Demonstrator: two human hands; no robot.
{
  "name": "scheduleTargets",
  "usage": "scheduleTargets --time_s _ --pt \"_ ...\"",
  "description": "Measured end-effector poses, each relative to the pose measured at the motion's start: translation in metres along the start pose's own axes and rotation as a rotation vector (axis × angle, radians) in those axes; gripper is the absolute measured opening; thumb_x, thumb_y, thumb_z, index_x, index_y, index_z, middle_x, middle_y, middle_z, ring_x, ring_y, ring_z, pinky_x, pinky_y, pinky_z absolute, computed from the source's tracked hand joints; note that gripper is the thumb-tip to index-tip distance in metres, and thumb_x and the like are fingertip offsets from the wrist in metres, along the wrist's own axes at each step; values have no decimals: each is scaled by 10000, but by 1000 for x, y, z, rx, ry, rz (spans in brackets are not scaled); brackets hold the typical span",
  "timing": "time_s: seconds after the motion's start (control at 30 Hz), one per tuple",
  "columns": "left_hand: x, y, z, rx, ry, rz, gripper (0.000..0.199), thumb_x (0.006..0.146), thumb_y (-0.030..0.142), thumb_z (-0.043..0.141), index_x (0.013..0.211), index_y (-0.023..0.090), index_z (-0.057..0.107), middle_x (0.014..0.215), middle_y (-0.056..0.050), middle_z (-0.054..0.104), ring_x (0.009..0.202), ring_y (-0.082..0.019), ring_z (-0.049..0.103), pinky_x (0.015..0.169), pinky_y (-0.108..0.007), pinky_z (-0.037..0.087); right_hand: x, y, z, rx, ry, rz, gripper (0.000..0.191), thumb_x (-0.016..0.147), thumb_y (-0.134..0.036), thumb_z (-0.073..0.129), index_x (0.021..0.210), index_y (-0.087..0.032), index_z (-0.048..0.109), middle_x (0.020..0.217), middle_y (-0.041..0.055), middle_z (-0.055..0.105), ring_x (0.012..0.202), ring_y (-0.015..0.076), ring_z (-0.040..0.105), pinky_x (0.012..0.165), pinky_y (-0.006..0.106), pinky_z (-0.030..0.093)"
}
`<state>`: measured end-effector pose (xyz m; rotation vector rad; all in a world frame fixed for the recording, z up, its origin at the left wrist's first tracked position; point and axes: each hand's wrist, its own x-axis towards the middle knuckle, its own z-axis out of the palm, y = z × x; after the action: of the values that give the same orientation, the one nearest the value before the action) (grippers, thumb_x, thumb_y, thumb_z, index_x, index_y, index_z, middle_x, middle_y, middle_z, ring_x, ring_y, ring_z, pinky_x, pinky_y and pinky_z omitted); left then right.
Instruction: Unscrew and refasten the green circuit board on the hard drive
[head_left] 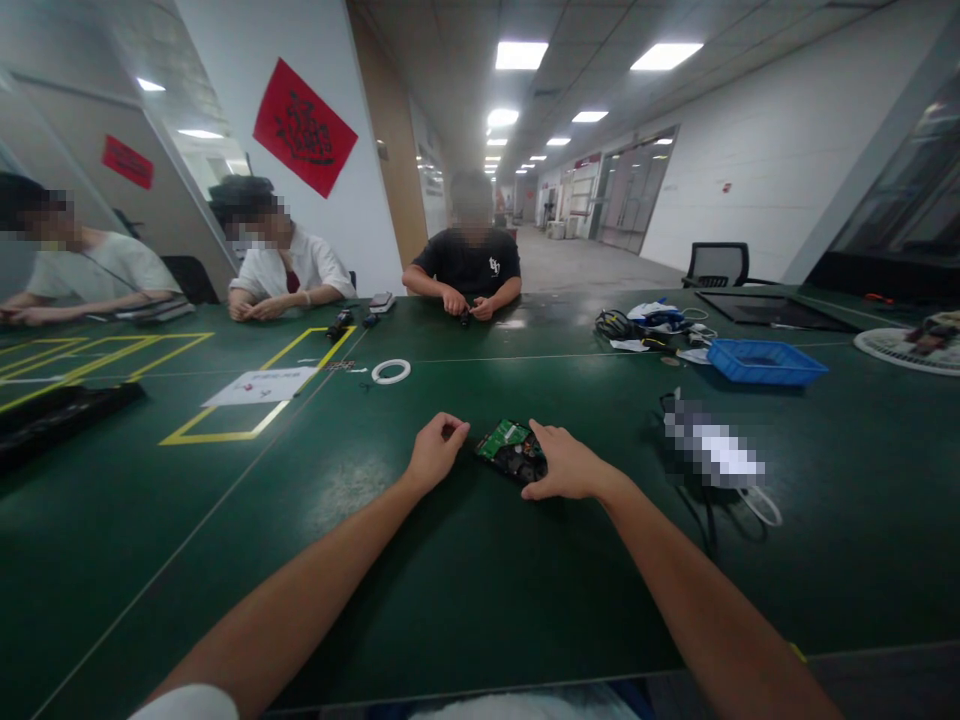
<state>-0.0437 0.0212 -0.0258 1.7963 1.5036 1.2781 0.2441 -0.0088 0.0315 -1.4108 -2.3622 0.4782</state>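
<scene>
A hard disk drive point(513, 452) with a green circuit board facing up is in front of me at the table's middle. My right hand point(568, 462) grips its right end, thumb on the near edge and fingers on the far edge. Just left of the drive, apart from it, is my left hand point(439, 448), thumb and forefinger pinched together. Whether something small is between those fingertips I cannot make out. My right palm and fingers cover the drive's right end.
The green table point(420, 600) holds a white ring point(391, 372), a paper sheet point(259, 386) by yellow tape, a blue tray point(766, 362), a cable bundle point(660, 322) and a blurred item with cords point(716, 450). Several people sit across, one in a black shirt point(469, 265) handling something small.
</scene>
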Motion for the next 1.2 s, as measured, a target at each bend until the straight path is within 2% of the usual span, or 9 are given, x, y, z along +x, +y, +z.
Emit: scheduleTargets --time_s 0.23,0.37,0.5,0.57,0.67,0.8,0.9,1.03,1.2 --pt "0 -3 0 -175 114 -138 259 862 445 672 895 188 668 821 -41 706 722 -190 666 699 -329 541 4 -13 12 -68 73 76 1111 610 -568 831 1526 -128 385 1451 224 514 1293 409 512 997 525 481" --pt "-9 -3 2 -301 159 -206 300 927 452 564 957 167 656 954 -91 714 820 -197 700 730 -342 586 9 -22 21 -56 204 122 1093 592 -536 848 1501 -125 400 1410 238 537 1258 411 528 956 529 502" --pt "-21 4 17 -439 211 -300 282 963 433 535 1015 168 618 1042 -127 694 858 -196 719 798 -384 614 15 -29 24 -42 293 152 1062 622 -547 820 1497 -128 388 1401 239 545 1244 415 531 947 546 506" --pt "-24 14 30 -601 219 -387 270 975 431 540 979 169 606 1019 -138 694 887 -211 724 869 -422 605 19 -34 22 -37 333 153 1036 653 -551 792 1498 -121 376 1399 236 550 1249 416 529 969 548 497" --pt "-23 35 50 -928 97 -523 437 1016 538 409 969 158 619 1026 -168 708 979 -261 717 954 -468 570 27 -46 19 -20 379 146 995 678 -547 767 1486 -109 383 1383 231 566 1252 419 531 987 538 489" --pt "-9 62 66 -1198 -177 -464 729 971 740 231 1252 186 614 1255 -142 682 1172 -305 652 1023 -505 521 34 -61 19 21 403 207 948 669 -566 775 1441 -133 435 1322 219 610 1210 416 564 932 516 513" --pt "2 67 71 -1284 -266 -480 834 936 793 178 1308 172 590 1300 -153 664 1217 -326 625 1060 -525 486 35 -65 26 35 447 246 878 670 -580 785 1382 -158 492 1261 202 642 1166 406 589 899 506 520" --pt "12 57 65 -1310 -299 -532 869 914 816 186 1263 138 605 1241 -184 684 1188 -344 638 1067 -547 471 31 -65 31 109 485 207 698 775 -647 706 1276 -178 576 1176 179 683 1098 368 633 889 488 519" --pt "26 40 36 -1336 -315 -553 784 937 726 295 1297 93 584 1240 -216 678 1206 -377 625 1069 -607 440 25 -58 22 371 448 200 510 900 -589 617 1227 -197 623 1143 129 717 1045 283 682 909 414 522"
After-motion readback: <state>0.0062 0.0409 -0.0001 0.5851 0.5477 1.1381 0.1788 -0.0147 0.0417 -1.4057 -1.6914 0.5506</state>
